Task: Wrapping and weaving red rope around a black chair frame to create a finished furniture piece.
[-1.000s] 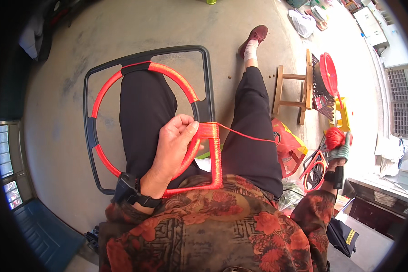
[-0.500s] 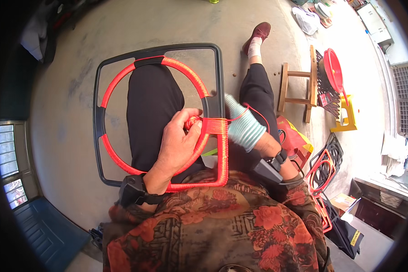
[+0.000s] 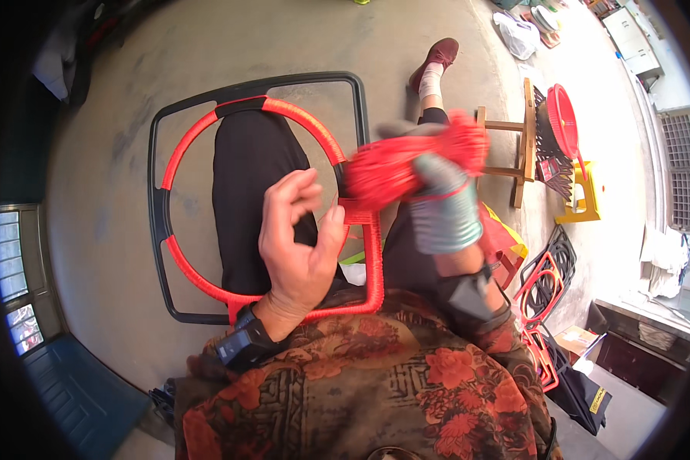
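A black square frame with a round inner ring (image 3: pixel 159 211) rests across my lap. Red cord (image 3: pixel 375 268) is wound tightly round most of the ring and round the frame's lower right corner. My right hand (image 3: pixel 445 203), in a pale green striped glove, grips a bundle of red cord (image 3: pixel 395 169), blurred by motion, above the frame's right side. Bare, with its fingers spread and nothing in them, my left hand (image 3: pixel 295 238) hovers over the ring's inner right part, just left of the wrapped side.
On the right stand a wooden stool (image 3: pixel 506 170), a red plastic basket (image 3: pixel 563 121) and a yellow stool (image 3: pixel 585 195). Several more black and red frames (image 3: pixel 548 276) lean at the lower right beside a red and yellow bag (image 3: pixel 498 238). A blue panel (image 3: pixel 88 395) lies at the lower left.
The red bundle has passed from my left hand at the ring to my right hand, up and rightward. My left hand has opened. The frame has shifted slightly left.
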The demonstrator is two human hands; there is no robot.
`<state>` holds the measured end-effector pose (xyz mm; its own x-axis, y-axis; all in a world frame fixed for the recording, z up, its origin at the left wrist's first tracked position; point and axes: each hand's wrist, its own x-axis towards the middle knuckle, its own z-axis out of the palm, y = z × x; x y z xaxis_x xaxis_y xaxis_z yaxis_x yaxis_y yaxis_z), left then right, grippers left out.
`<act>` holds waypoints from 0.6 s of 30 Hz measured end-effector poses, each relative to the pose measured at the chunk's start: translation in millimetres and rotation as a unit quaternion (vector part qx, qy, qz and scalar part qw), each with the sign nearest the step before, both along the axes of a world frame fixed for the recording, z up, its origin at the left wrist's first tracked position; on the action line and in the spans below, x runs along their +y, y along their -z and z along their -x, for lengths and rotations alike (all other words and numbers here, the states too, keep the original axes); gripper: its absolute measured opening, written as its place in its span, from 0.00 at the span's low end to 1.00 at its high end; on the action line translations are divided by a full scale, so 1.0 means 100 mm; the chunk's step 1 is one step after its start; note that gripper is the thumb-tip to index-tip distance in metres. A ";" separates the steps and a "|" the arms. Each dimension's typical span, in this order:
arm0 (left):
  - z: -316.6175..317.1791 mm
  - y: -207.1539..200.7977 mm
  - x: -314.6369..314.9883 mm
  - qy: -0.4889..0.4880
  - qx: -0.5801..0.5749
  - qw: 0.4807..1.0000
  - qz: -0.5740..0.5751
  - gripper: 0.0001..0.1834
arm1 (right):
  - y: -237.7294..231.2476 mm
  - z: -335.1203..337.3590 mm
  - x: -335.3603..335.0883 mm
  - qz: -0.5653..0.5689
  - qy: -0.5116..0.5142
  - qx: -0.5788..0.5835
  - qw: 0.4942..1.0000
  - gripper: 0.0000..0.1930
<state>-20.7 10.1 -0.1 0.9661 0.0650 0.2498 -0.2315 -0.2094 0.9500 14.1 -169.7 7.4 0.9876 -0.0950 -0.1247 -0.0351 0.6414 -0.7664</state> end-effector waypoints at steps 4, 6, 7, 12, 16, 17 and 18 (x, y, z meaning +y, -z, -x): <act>-0.09 0.16 0.10 0.174 0.422 0.856 0.241 0.11 | 0.10 0.14 -0.51 0.112 -0.010 -0.007 0.994 0.17; -0.09 0.16 0.11 0.187 0.415 0.859 0.234 0.11 | 0.05 0.30 -0.68 0.308 -0.152 -0.016 0.939 0.14; -0.10 0.16 0.11 0.189 0.411 0.862 0.228 0.12 | -0.04 0.32 -0.67 0.395 -0.229 0.030 0.889 0.14; -0.12 0.16 0.13 0.173 0.411 0.863 0.239 0.12 | 0.50 0.41 -1.51 0.826 -0.110 0.065 0.549 0.09; -0.14 0.19 0.10 0.175 0.409 0.861 0.246 0.12 | 0.93 0.61 -2.70 0.643 0.262 0.328 0.641 0.07; -0.15 0.19 0.07 0.186 0.411 0.857 0.250 0.11 | 1.16 0.85 -3.30 0.434 0.329 0.337 0.768 0.09; -0.16 0.21 0.07 0.181 0.409 0.859 0.250 0.11 | 1.16 0.82 -3.25 0.408 0.337 0.299 0.794 0.10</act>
